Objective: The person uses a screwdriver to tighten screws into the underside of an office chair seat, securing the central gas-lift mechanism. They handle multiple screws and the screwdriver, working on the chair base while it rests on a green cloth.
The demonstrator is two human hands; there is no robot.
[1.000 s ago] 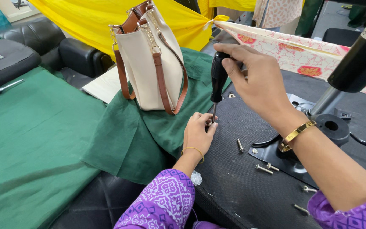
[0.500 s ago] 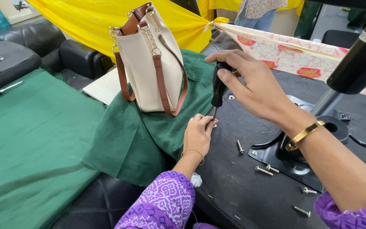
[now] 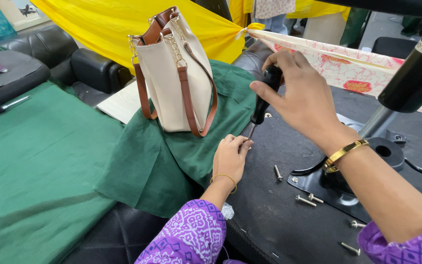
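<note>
— The screwdriver [image 3: 263, 100] — where was it?

— Upright, leaning a little, over the black upholstered underside of an overturned chair seat [image 3: 289, 205]. The right hand [image 3: 301, 100] was closed around its black handle from above, fingers wrapped over the top. The left hand [image 3: 230, 159] sat below, fingertips pinched together at the tip of the shaft, right where it met the seat. I couldn't tell whether a screw was between those fingertips; it was too small to see.

— And around them?

— Loose silver screws [image 3: 305, 200] lay scattered on the seat, just beside a black metal mounting plate [image 3: 338, 183] with the chair's column [image 3: 406, 83] rising from it. A gold bangle [image 3: 343, 154] circled the right wrist, a thin one the left; both sleeves were purple patterned.

— Anything else near?

— A cream handbag [image 3: 174, 78] with brown straps and a chain stood upright on a green cloth [image 3: 40, 166], just left of the hands. Yellow fabric [image 3: 98, 24] hung behind it.
</note>
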